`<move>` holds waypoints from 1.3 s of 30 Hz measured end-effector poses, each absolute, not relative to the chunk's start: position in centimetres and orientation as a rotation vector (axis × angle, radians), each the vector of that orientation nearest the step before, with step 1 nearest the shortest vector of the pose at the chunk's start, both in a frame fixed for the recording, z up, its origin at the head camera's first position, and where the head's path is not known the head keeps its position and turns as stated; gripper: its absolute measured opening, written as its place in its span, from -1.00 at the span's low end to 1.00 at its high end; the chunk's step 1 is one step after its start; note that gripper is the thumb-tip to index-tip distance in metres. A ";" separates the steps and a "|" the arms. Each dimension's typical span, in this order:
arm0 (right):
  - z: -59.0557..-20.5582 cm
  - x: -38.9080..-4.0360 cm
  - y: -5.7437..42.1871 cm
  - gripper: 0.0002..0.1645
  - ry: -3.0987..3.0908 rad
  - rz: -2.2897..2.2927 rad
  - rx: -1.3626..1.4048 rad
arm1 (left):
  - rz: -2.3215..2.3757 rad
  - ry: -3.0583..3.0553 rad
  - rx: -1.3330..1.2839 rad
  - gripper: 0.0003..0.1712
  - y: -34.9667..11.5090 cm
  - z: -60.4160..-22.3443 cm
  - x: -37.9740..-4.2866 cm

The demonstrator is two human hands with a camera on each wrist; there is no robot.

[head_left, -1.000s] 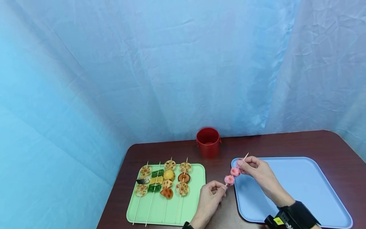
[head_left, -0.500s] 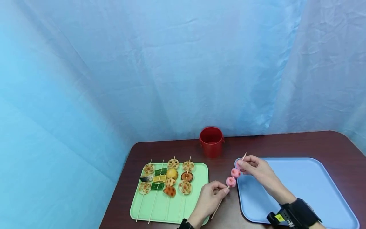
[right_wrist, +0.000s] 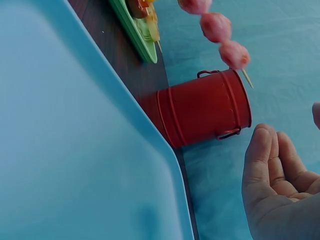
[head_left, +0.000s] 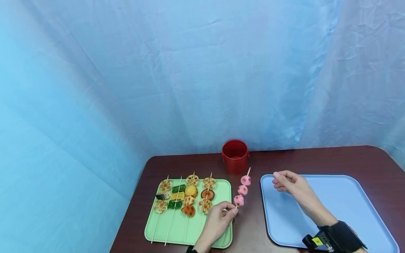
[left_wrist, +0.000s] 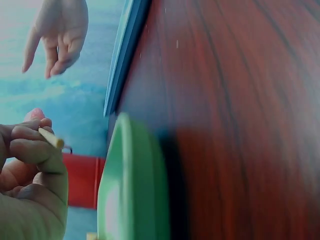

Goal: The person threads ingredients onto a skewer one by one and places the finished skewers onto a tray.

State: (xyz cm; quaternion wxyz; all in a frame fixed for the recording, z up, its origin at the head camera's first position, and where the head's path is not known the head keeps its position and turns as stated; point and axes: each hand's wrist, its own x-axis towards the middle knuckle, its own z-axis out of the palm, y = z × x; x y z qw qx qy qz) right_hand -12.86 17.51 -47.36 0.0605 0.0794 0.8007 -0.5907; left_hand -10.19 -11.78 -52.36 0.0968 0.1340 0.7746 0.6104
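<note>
My left hand (head_left: 219, 219) pinches the stick of a skewer (head_left: 242, 190) threaded with three pink balls, near the lower end of the balls. The skewer tilts up to the right, between the green tray (head_left: 226, 242) and the blue tray. Its stick end (left_wrist: 52, 137) pokes out of the curled fingers in the left wrist view. My right hand (head_left: 295, 188) holds nothing over the left part of the blue tray (head_left: 332, 211), with fingers loosely bent. In the right wrist view the pink balls (right_wrist: 216, 27) pass in front of the red bucket, apart from the right fingers.
Several skewers lie side by side on the green tray, with lotus slices (head_left: 205, 206), green and yellow pieces (head_left: 177, 196) and a mushroom slice (head_left: 207, 194). A red bucket (head_left: 235, 161) stands at the table's back edge. Blue cloth (head_left: 202, 77) hangs behind the table (head_left: 300, 160).
My right hand has let go of the skewer's upper end and drawn slightly right. My left hand has moved left with the skewer, toward the green tray.
</note>
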 end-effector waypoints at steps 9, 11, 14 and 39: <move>-47.4 -12.7 18.1 -0.17 2.411 -1.846 0.198 | 1.628 2.508 0.336 -0.90 -14.2 -52.2 -10.3; -47.5 -12.7 18.2 -0.18 2.404 -1.856 0.193 | 1.600 2.523 0.312 -0.91 -14.3 -52.2 -10.4; -47.5 -12.6 18.3 -0.18 2.399 -1.860 0.188 | 1.572 2.522 0.272 -0.92 -14.4 -52.4 -10.3; -47.2 -11.3 19.2 -0.20 2.421 -1.812 0.171 | 1.313 2.673 0.375 -0.85 -14.8 -51.6 -10.2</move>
